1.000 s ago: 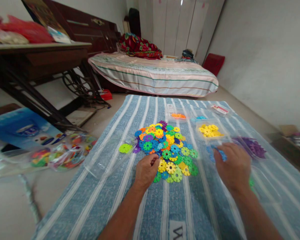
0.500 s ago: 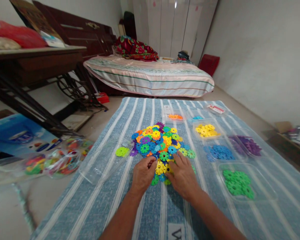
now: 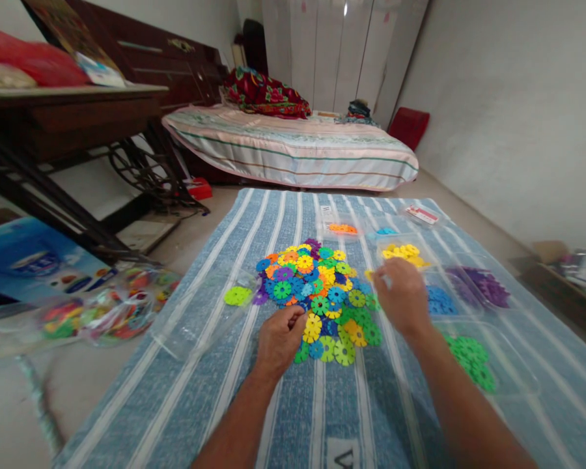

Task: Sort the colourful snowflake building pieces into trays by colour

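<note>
A heap of toothed plastic snowflake discs (image 3: 305, 286) in many colours lies in the middle of the cloth-covered table. At its near left edge rests my left hand (image 3: 279, 342), fingers curled closed beside a yellow disc; whatever they hold, if anything, is hidden. My right hand (image 3: 401, 293) is raised to the right of the heap, pinching a yellow snowflake disc (image 3: 370, 275) at its fingertips. Just behind that hand is a clear box with yellow discs (image 3: 403, 251). Boxes of blue discs (image 3: 441, 301), purple discs (image 3: 486, 286) and green discs (image 3: 471, 361) stand around it, the blue and green ones partly covered.
Farther back are boxes with orange discs (image 3: 342, 229) and light blue discs (image 3: 385, 231), and a clear box with a label (image 3: 422, 215). A clear tray (image 3: 185, 332) with lime discs (image 3: 237, 296) lies left. Beyond the table stands a bed (image 3: 297, 146); a sewing-machine table (image 3: 73, 107) is left.
My right hand has left the heap and moved right and away from me, carrying a yellow snowflake disc towards the yellow box. My left hand stays nearly in place.
</note>
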{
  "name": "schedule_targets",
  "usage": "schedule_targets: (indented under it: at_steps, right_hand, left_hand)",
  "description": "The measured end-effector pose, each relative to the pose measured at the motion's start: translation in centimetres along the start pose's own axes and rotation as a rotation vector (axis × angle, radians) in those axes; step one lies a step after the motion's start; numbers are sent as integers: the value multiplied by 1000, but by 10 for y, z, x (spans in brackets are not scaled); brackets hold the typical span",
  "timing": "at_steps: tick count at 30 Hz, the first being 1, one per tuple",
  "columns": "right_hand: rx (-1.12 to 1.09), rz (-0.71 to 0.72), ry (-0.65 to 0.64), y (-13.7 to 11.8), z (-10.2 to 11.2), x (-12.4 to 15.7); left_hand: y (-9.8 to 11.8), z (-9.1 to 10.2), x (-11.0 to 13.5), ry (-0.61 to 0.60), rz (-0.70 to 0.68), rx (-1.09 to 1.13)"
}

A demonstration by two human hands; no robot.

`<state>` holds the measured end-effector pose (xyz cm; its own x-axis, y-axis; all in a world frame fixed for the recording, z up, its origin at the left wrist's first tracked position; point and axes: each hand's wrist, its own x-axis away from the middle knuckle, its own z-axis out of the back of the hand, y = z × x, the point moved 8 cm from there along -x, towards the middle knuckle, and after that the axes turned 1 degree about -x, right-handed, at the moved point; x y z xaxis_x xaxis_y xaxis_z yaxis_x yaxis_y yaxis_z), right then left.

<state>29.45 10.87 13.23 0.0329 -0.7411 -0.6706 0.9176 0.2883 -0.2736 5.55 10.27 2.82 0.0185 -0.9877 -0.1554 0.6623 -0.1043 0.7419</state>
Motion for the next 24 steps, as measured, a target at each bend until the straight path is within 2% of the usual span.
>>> schedule_targets:
  at_steps: [2,4,7,11,14,18,21,24]
  right_hand:
    - [104,-40,158,17,21,-14]
    - [100,-28,171,20,24,-15]
    - [-19,46,-3,1,2,9]
    - [-106,128,-363,-37,-34,63]
    - [-102,144,-538,-51,-43,89]
    - [-76,129,-564,-54,-39,96]
    - [-95,136,-542,-56,-38,97]
    - [-118,134,-544,-57,-40,102]
  left_hand:
    - [1,0,0,-8,-6,-5]
    - [2,-1,1,-18,-17,-12]
    - [5,1,1,-2,-32,-47]
    - [9,3,2,42,-79,-106]
    - [17,8,4,116,-157,-149]
    - [39,9,11,136,-364,-186]
    - [59,3,20,74,-506,-179]
    - [70,-6,28,-29,-553,-200]
